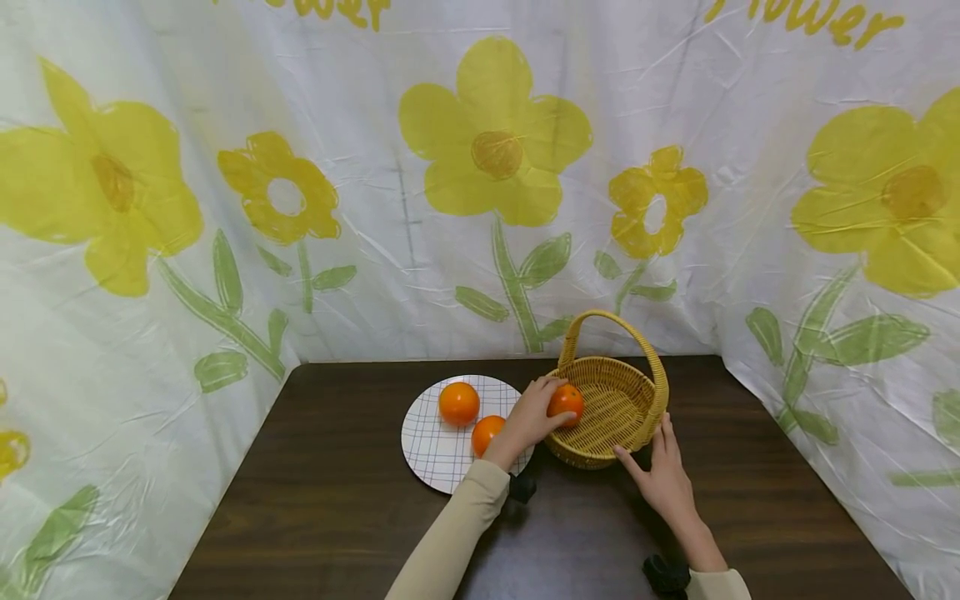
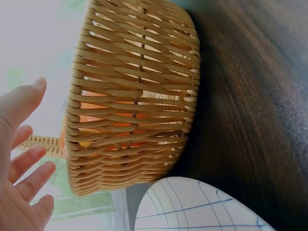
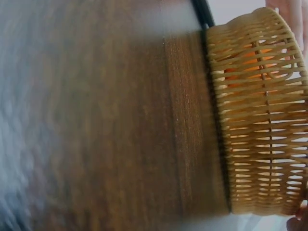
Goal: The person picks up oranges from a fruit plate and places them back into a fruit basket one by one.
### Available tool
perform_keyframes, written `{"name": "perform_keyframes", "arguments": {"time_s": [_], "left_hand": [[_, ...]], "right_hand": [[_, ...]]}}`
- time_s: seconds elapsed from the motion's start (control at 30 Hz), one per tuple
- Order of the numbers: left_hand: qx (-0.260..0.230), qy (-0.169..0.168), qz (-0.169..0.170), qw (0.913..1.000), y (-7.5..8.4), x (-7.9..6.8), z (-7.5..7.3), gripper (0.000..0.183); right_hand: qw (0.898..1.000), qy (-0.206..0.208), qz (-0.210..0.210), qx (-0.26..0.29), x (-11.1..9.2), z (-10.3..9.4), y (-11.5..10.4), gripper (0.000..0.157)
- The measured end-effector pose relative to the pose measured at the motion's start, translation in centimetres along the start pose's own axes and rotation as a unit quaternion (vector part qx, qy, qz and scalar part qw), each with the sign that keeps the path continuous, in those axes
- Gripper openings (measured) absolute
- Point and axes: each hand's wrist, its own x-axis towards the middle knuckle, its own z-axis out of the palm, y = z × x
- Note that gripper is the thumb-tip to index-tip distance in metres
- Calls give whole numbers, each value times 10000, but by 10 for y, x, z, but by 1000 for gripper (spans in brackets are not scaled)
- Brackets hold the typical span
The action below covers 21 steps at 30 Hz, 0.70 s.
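Observation:
An orange (image 1: 566, 405) lies inside the wicker basket (image 1: 609, 454), against its left side, and shows through the weave in both wrist views. My left hand (image 1: 531, 414) reaches over the basket's left rim beside that orange. In the left wrist view its fingers (image 2: 30, 166) are spread, with nothing between them and the thumb. My right hand (image 1: 663, 475) is at the basket's right front, its fingers extended and the thumb tip right at the wicker wall. A second orange (image 1: 459, 404) and a third orange (image 1: 487, 434), partly hidden by my left wrist, lie on a round plate (image 1: 427, 454).
The plate, white with a blue grid, stands left of the basket on a dark wooden table (image 1: 322, 492). The basket's tall handle (image 1: 600, 315) arches above its rim. A flower-printed curtain (image 1: 360, 275) hangs behind the table and along its sides.

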Motion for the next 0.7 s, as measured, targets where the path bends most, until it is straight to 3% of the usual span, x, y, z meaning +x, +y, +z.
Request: {"name": "perform_keyframes", "arguments": {"time_s": [0.7], "left_hand": [[-54, 324, 295, 9990, 1, -19, -12, 54]], "right_hand": [[9999, 17, -55, -102, 1, -2, 0, 94]]}}
